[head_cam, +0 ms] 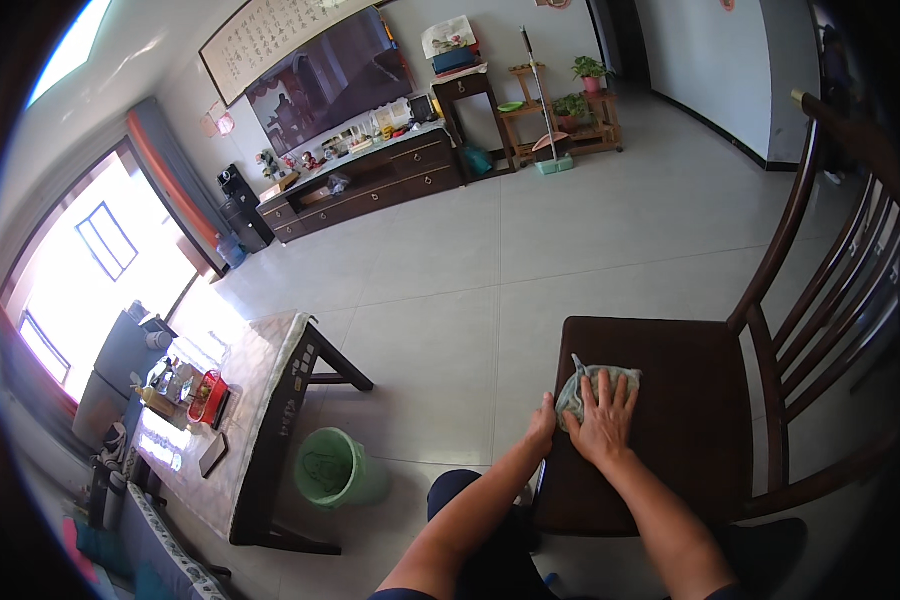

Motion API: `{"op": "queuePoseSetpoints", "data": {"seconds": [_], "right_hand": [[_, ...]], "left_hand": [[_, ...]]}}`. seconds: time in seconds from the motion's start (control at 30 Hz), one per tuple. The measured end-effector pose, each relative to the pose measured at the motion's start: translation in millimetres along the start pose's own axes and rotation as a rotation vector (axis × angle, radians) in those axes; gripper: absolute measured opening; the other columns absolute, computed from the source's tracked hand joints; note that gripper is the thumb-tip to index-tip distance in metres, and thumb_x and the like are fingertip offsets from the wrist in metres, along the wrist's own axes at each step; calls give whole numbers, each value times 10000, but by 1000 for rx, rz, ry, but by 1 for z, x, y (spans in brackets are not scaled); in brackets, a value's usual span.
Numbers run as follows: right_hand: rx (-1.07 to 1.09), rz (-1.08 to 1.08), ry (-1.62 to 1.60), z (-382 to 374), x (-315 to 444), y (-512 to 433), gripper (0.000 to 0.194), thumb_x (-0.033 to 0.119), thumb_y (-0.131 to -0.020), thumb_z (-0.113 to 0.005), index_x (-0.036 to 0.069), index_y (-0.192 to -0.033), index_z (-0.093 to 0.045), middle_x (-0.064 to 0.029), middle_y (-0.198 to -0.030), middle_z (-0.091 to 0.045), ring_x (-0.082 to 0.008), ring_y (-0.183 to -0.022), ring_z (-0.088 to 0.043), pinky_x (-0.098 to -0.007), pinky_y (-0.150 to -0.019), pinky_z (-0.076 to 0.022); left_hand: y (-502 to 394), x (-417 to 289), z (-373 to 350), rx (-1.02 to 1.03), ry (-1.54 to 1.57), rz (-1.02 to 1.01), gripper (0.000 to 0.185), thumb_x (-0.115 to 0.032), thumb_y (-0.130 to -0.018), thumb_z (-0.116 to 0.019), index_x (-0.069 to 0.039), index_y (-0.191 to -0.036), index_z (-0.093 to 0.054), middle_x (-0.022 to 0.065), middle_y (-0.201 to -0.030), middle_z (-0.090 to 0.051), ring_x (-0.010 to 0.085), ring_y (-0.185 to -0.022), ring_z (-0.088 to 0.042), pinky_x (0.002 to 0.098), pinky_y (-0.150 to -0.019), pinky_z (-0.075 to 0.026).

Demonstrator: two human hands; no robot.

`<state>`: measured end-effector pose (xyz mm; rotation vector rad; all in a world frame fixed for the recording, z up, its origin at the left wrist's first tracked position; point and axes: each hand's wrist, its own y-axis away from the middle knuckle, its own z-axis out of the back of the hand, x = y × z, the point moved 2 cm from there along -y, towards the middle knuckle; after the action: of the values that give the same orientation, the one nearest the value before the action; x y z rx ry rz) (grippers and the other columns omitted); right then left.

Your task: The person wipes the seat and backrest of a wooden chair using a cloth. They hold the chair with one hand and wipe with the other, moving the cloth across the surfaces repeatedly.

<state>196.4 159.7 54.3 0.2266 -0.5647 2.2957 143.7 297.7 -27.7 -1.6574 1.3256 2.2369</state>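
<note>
A dark brown wooden chair point(675, 435) stands before me, its slatted back at the right. On the left part of its seat lies a crumpled grey-green cloth point(572, 390). My right hand point(607, 416) presses flat on this cloth with its fingers spread. My left hand point(542, 424) is at the seat's left edge, close beside the cloth; its fingers are partly hidden, and whether they grip the edge I cannot tell.
A green bin point(371, 480) stands on the floor left of my legs. Beyond it is a marble-look table point(247, 375) with a red basket point(207, 399), bottles and a phone-like flat object. A mop or broom point(553, 163) and plant stand are by the far wall.
</note>
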Motion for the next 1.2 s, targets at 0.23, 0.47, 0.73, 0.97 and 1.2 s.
{"op": "queuePoseSetpoints", "data": {"seconds": [0.23, 0.47, 0.73, 0.97, 1.2], "right_hand": [[28, 98, 10, -34, -21, -72, 615, 505, -922, -614, 219, -1465, -574, -128, -1570, -454, -462, -1465, -328, -657, -1193, -194], [-64, 48, 21, -39, -63, -105, 490, 406, -960, -597, 214, -1410, -620, -100, -1536, -498, -380, -1450, -381, -585, -1202, -245], [-99, -216, 184, 11, -193, -81, 505, 373, -1003, -554, 159, -1460, -577, -99, -1558, -483, -358, -1474, -372, -512, -1234, -233], [-150, -311, 243, 45, -230, -10, 497, 314, -1002, -565, 107, -1454, -570, -131, -1541, -486, -377, -1456, -387, -515, -1229, -255], [-41, -285, 179, 65, -168, 57, 542, 338, -986, -585, 121, -1481, -552, -164, -1585, -435, -416, -1485, -339, -540, -1252, -207]], "left_hand": [[12, -11, -7, 64, 111, 140, 886, -677, -1029, -376, 95, -1453, -472, 265, -1386, -586, 371, -1251, -593, 474, -1024, -509], [-7, 5, -5, 112, 46, 62, 959, -729, -1016, -309, 90, -1501, -420, 248, -1469, -530, 359, -1355, -509, 444, -1128, -412], [5, -13, -9, 103, 46, 56, 982, -744, -1008, -302, 83, -1533, -373, 253, -1550, -447, 372, -1429, -436, 449, -1162, -376], [11, -20, -18, 140, 82, 66, 974, -733, -1012, -316, 84, -1541, -354, 253, -1562, -431, 377, -1430, -437, 443, -1169, -369], [-21, 3, -14, 61, 51, -1, 924, -705, -1016, -358, 67, -1520, -406, 262, -1541, -457, 382, -1427, -447, 455, -1168, -363]]}}
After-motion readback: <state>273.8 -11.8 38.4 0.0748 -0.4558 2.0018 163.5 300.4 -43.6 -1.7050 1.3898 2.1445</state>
